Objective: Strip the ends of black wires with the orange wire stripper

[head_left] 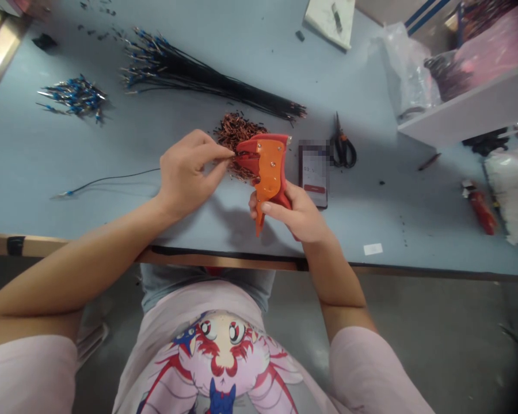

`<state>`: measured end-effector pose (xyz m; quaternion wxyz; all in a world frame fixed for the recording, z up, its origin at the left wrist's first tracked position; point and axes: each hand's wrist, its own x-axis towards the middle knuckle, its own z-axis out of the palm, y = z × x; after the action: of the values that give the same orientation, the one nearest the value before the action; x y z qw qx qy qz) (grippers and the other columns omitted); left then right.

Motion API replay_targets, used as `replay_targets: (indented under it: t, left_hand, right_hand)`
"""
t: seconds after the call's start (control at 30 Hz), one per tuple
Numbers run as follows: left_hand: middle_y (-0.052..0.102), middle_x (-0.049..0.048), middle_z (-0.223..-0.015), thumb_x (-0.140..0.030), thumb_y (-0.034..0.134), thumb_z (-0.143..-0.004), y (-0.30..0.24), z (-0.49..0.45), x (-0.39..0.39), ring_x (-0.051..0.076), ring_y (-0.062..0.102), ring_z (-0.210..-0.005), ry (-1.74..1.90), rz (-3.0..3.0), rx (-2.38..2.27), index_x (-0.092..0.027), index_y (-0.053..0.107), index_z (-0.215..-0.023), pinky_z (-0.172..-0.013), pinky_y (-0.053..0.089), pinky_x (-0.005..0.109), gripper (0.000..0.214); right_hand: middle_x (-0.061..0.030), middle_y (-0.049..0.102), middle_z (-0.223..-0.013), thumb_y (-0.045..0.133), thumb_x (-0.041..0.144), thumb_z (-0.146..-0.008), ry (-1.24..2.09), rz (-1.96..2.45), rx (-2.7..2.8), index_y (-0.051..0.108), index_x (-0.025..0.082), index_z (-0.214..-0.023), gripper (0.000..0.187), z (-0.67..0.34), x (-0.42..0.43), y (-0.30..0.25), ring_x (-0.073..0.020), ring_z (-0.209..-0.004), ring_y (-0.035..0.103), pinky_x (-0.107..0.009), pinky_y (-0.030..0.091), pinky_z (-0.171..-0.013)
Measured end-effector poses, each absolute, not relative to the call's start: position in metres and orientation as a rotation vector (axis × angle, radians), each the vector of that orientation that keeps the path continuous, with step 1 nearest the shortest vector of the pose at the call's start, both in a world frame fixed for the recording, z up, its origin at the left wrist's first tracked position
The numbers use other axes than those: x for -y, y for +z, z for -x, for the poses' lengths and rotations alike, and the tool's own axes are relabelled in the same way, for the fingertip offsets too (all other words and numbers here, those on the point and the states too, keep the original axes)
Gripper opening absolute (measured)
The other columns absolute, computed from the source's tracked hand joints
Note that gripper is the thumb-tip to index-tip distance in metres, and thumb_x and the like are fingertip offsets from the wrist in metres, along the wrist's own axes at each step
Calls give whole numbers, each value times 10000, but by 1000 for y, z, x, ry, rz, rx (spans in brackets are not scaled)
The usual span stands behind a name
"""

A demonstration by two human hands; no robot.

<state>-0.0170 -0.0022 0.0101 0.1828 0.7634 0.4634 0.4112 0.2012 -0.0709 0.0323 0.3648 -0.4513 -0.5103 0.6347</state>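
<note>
My right hand [300, 213] is wrapped round the handles of an orange and red wire stripper [271, 167], its jaws pointing left. Pinched between thumb and fingers of my left hand [192, 169] is a thin black wire [121, 173], its near end at the stripper's jaws. The wire trails left across the table to a blue and silver terminal [64, 194]. Whether the jaws grip the wire I cannot tell. Under and behind the stripper lies a heap of short copper-coloured scraps [237, 129].
Behind my hands lies a long bundle of black wires [224, 83]. A pile of blue terminals [75, 96] sits at left. To the right are a phone [314, 178], black-handled scissors [343, 146] and a red tool [481, 210]. A white shelf [466, 106] juts in at far right.
</note>
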Motion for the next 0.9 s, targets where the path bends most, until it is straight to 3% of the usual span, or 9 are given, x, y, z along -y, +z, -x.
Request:
replay_targets:
  t: [0.43, 0.67, 0.9]
  left_hand:
    - [684, 29, -803, -276, 573, -915, 13, 17, 2, 194, 626, -759, 1186, -2171, -1239, -247, 723, -858, -696, 472, 368, 162]
    - [649, 14, -695, -227, 550, -868, 9, 17, 3, 161, 566, -633, 1151, -2198, -1217, -210, 681, -792, -616, 421, 326, 153]
    - [647, 8, -681, -250, 531, -867, 8, 15, 3, 153, 555, -615, 1107, -2222, -1265, -222, 676, -782, -610, 416, 311, 170]
  right_hand:
    - [3, 627, -727, 705, 426, -906, 1612, 1223, 1381, 561, 158, -1076, 349, -200, 74, 34, -124, -591, 610, -228, 528, -492]
    - [60, 475, -606, 680, 480, -915, 1721, 1145, 1308, 476, 203, -788, 367, -191, 73, 27, -84, -473, 486, -237, 499, -456]
    - [106, 316, -553, 714, 507, -881, 1849, 1092, 1118, 385, 220, -689, 477, -185, 71, 30, -40, -405, 326, -180, 377, -352]
